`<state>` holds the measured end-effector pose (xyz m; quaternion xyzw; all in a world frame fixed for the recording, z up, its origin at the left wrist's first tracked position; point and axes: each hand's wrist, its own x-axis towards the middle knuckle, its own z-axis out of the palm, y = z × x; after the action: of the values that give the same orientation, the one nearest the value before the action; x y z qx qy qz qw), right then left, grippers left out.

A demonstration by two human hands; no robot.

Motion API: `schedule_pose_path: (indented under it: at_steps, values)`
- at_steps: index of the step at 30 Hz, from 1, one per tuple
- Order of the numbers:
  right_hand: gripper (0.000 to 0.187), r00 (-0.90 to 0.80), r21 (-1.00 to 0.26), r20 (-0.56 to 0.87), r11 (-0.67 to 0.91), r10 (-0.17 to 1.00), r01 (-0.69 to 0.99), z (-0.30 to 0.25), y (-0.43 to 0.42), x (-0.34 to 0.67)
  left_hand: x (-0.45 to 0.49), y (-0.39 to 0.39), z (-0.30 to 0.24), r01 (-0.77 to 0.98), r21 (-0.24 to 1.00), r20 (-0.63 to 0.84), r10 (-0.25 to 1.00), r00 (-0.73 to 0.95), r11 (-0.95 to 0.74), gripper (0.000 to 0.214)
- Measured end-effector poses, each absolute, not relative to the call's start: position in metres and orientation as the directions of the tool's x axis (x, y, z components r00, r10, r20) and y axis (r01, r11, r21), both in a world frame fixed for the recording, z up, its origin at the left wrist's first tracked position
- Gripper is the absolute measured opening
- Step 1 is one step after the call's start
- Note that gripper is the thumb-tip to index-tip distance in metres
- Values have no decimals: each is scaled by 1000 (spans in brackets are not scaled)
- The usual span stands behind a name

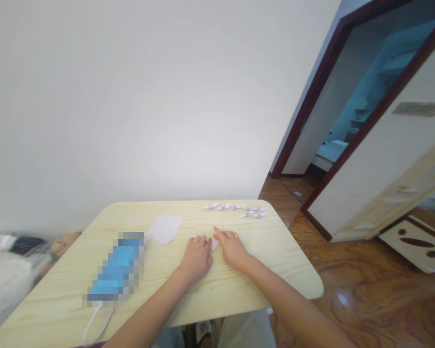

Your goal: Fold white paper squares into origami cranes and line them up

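Observation:
Both my hands rest on a light wooden table (pixel 261 285), close together. Between them lies a small folded piece of white paper (pixel 214 244). My left hand (pixel 196 257) lies knuckles up with its fingers curled, touching the paper's left edge. My right hand (pixel 232 247) presses its fingertips down on the paper's upper right side. A stack of white paper sheets (pixel 164 228) lies just beyond my left hand. Along the table's far edge sits a row of several small folded paper figures (pixel 236 209).
A blurred-out blue object (pixel 116 268) with a white cord (pixel 94 324) lies on the table's left part. A white wall stands behind the table. To the right are a glossy wooden floor (pixel 366 299) and an open doorway (pixel 351 125). Clutter sits low at left.

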<state>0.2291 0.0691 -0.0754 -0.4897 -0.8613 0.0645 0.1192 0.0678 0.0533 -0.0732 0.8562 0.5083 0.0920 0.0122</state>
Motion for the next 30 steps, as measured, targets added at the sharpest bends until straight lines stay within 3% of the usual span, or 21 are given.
schedule_pose_path:
  at_steps: [5,9,17,21,25,30]
  values:
    - [65,-541,-361,169,563,824,744,-75,72,234,61,62,-60,805,106,83,812,578,-584,30]
    - [60,-532,-414,212,568,820,711,-74,74,237,51,72,-58,723,167,95,741,665,-670,27]
    - [21,-618,-251,227,658,753,710,-74,74,251,51,90,-64,676,261,129,719,683,-689,23]
    - [15,-620,-218,229,660,751,719,-76,70,248,50,95,-67,649,317,139,711,689,-691,25]
    - [16,-538,-266,269,599,799,755,-76,66,243,45,92,-74,611,349,155,687,710,-710,29]
    - [15,-399,-327,301,487,866,810,-78,67,235,43,85,-85,648,373,230,743,629,-664,30]
